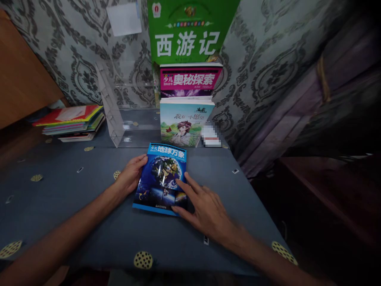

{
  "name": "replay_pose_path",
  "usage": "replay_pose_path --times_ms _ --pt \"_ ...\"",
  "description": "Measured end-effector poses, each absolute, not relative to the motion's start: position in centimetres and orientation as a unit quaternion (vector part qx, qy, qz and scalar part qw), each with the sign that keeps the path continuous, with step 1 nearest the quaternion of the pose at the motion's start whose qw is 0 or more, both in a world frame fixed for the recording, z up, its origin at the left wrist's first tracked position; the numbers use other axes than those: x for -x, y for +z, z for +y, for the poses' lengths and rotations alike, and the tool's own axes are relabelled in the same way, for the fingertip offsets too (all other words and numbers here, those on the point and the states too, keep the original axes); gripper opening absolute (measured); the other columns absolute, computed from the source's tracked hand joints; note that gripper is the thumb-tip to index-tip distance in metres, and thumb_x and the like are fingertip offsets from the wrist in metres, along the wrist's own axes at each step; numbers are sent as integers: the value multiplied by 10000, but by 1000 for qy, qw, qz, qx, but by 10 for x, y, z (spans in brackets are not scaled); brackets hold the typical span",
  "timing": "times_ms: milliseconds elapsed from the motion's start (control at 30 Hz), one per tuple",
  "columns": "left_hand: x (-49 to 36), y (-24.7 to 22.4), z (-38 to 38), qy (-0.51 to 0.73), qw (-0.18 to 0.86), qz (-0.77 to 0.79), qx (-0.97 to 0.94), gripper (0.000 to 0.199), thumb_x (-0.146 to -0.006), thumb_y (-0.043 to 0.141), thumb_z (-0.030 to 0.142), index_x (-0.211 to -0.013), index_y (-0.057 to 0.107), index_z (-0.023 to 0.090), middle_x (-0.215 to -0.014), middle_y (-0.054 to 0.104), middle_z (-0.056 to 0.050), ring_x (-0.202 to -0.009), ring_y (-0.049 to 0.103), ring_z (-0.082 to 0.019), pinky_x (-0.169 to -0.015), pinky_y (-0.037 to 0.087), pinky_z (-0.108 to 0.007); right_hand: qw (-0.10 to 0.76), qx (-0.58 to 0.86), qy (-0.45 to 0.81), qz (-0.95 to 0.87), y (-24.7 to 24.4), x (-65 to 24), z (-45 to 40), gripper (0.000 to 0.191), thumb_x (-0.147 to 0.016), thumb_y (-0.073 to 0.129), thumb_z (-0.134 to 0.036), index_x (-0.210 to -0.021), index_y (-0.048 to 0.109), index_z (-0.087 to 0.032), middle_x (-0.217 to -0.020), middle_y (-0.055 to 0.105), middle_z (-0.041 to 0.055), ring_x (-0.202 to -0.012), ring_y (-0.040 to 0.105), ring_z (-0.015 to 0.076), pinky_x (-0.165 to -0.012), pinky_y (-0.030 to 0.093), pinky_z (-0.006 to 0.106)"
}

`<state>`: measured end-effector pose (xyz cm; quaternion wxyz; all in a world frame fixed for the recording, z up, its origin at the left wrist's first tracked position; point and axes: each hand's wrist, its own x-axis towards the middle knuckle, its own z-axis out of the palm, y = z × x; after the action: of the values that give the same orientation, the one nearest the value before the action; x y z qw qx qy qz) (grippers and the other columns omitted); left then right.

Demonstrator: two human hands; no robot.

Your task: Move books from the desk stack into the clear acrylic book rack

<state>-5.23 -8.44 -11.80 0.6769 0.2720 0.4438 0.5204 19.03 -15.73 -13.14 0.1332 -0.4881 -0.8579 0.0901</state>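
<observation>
Two bare hands meet at a blue paperback-style book, its cover showing the Earth, near the front of a clear tiered rack on a cloth-covered surface. The blue book (162, 180) sits between the left hand (132, 174) and the right hand (206, 206), above the patterned surface (98, 214); whether it lies flat or is slightly raised cannot be told. The left hand meets the book's upper left edge with bent fingers, though how firmly it grips is hidden. The right hand is spread, fingertips and thumb laid on the lower right of the cover rather than wrapped around it.

The volume looks thin and light, likely bendable, with a glare on its cover that suggests a smooth, somewhat slippery finish. Corners and cover edges would probably crease first. The surest hold appears to be along both long sides, thumbs on top and fingers beneath, pages kept pressed together; a pinch on the cover alone could let it flap open. Behind, the clear rack (109, 105) carries a green book (190, 24), a pink book (190, 81) and a pale-blue book (183, 129), all upright.
</observation>
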Motion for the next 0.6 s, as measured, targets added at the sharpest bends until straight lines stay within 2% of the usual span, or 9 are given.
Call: replay_pose_path --times_ms 300,467,533,600 --pt "50 -116 -88 550 672 428 -252 127 -855 702 112 -976 738 134 -823 779 -38 -634 711 -128 -639 598 -220 239 481 102 -837 -145 -195 -155 501 -976 542 -345 -1464 536 -235 -1593 423 149 -1151 685 332 -897 612 485" --pt "51 -116 -88 550 676 418 -255 148 -874 681 100 -1008 735 129 -861 783 -40 -680 722 -126 -709 602 -227 298 495 169 -798 -142 -195 -150 508 -981 522 -332 -1483 514 -255 -1590 417 153 -1224 636 309 -929 590 471" --pt "51 -116 -89 554 678 414 -250 137 -879 672 91 -994 735 131 -842 781 -36 -672 720 -124 -682 595 -218 316 492 224 -780 -139 -194 -147 522 -964 545 -314 -1482 516 -269 -1504 514 150 -1098 677 264 -896 592 447" --pt "50 -116 -89 556 680 407 -250 121 -871 683 92 -971 736 136 -830 779 -32 -664 718 -124 -656 587 -209 337 480 283 -759 -137 -194 -142 523 -939 563 -277 -1462 544 -270 -1292 650 120 -869 680 194 -800 596 380"
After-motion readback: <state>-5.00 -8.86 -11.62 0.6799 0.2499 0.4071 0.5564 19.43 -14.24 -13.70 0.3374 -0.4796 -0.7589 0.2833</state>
